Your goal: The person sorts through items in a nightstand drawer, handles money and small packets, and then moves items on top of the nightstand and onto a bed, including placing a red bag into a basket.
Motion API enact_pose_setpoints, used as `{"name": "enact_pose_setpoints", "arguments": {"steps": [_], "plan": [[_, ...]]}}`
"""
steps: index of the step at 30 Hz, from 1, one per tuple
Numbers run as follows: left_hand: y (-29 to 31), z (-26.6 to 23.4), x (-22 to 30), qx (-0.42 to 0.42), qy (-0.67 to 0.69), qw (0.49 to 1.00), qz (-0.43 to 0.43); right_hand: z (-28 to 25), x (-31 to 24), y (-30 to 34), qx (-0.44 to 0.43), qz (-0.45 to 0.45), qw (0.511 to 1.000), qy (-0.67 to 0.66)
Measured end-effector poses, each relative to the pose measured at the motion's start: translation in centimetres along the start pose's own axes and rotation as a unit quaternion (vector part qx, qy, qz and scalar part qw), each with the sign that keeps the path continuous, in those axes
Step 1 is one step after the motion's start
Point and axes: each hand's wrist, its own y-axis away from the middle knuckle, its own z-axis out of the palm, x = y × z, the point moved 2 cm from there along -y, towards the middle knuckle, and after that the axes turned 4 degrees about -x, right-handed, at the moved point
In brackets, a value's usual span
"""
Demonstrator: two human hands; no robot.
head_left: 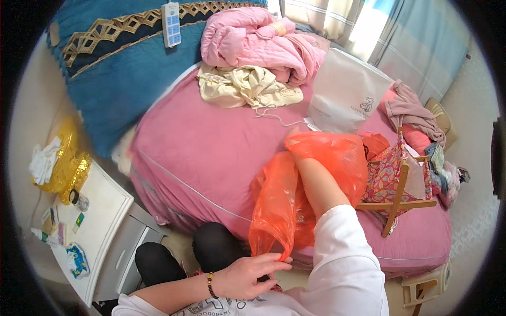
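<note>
An orange-red plastic bag (274,203), thin and crumpled, spreads over the front of the pink bed and hangs past its edge. My left hand (247,276), with a beaded bracelet at the wrist, is closed at the bag's lower edge, pinching the film between the fingertips. My right forearm (319,181) reaches up among the bag's folds. Film covers the right hand, so its fingers are hidden and I cannot tell what it holds. Just right of the bag stands a wooden-framed holder with flowered fabric (387,184), with a red cloth (375,145) beside it.
Behind the bag stands a large white bag (345,92) with a bear print. A pink quilt (253,42) and cream cloth (247,87) lie farther back. A power strip (171,23) rests on blue fabric. A white cabinet (108,210) with small items stands left.
</note>
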Motion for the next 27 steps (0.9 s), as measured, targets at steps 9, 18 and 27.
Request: {"name": "enact_pose_setpoints", "arguments": {"steps": [9,18,27], "plan": [[1.0,-2.2,0.8,0.085,0.131,0.987,-0.024,-9.3,1.6,4.7,-0.102,-0.075,0.8,-0.587],[0.3,-2.7,1.4,0.173,0.307,0.931,0.095,-19.2,7.8,18.4,-0.219,-0.293,0.574,-0.733],[-2.3,-3.2,5.8,0.134,0.369,0.898,0.2,-16.7,4.1,25.0,-0.351,-0.269,0.804,-0.397]]}}
